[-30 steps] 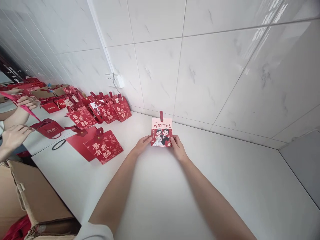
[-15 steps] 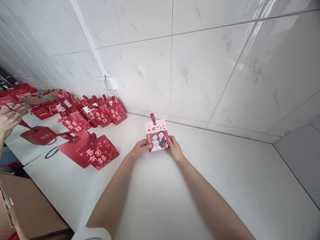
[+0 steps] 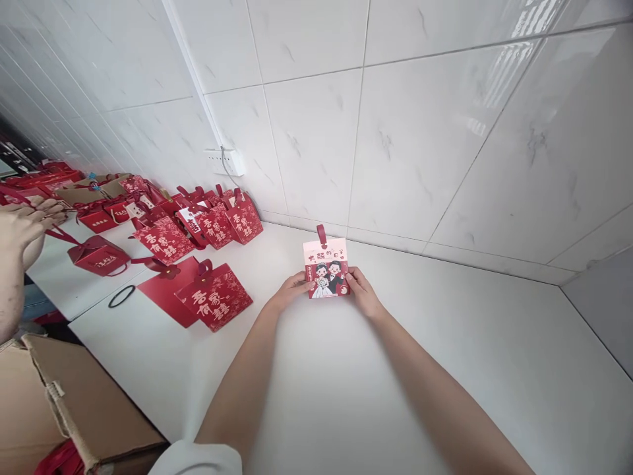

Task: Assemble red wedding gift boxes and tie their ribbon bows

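Note:
Between my two hands stands a small pink and red gift box (image 3: 327, 269), printed with a cartoon bride and groom and topped by a dark red ribbon loop. My left hand (image 3: 293, 290) grips its left edge, thumb on the front face. On the opposite edge my right hand (image 3: 363, 291) is closed the same way. The fingers behind the box are hidden. To the left of my left hand, a red gift box with white lettering (image 3: 216, 298) overlaps a plain red one (image 3: 171, 290) on the white table (image 3: 316, 396).
Several more red gift boxes (image 3: 212, 225) line the wall at left, below a power socket (image 3: 224, 161). A black loop (image 3: 121, 297) lies nearby. At far left another person's hands (image 3: 24, 224) hold a ribbon of a red box (image 3: 99, 256). A cardboard box (image 3: 93, 402) stands lower left.
My view has shifted slightly, so everything sits further right in the picture. Both hands keep their grip on the gift box, which looks a little more upright.

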Demonstrator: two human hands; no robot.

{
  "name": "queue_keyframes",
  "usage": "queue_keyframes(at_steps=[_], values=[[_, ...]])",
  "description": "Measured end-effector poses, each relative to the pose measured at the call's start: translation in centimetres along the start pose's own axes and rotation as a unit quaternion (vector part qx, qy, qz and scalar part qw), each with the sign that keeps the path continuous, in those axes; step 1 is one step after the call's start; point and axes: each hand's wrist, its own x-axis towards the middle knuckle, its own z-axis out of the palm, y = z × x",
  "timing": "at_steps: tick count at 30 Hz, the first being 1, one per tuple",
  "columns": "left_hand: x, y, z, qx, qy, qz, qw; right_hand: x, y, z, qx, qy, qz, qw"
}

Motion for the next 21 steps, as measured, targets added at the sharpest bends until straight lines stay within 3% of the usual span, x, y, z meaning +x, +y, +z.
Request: queue_keyframes(at_steps=[6, 8, 12, 15, 18, 21], values=[[0.2, -0.9, -0.2, 0.010, 0.207, 0.037, 0.978, -1.8, -2.0, 0.8, -0.072, 0.051, -0.060, 0.994], [-0.2, -0.8, -0.3, 0.017, 0.199, 0.051, 0.979, -2.3, -2.4, 1.1, -0.096, 0.074, -0.067, 0.990], [-1.0, -0.5, 0.0, 0.101, 0.110, 0.049, 0.988, -2.6, -2.3, 1.5, -0.159, 0.081, -0.075, 0.981], [-1.2, -0.3, 0.6, 0.198, 0.125, 0.027, 0.972, -2.2, -1.9, 1.7, -0.218, 0.067, -0.080, 0.970], [-1.0, 0.1, 1.3, 0.366, 0.154, 0.063, 0.916, -1.8, -1.4, 2.0, -0.284, 0.056, -0.076, 0.954], [-0.8, 0.7, 2.2, 0.494, 0.131, 0.102, 0.853, -1.3, -1.2, 2.1, -0.351, 0.049, -0.080, 0.932]])
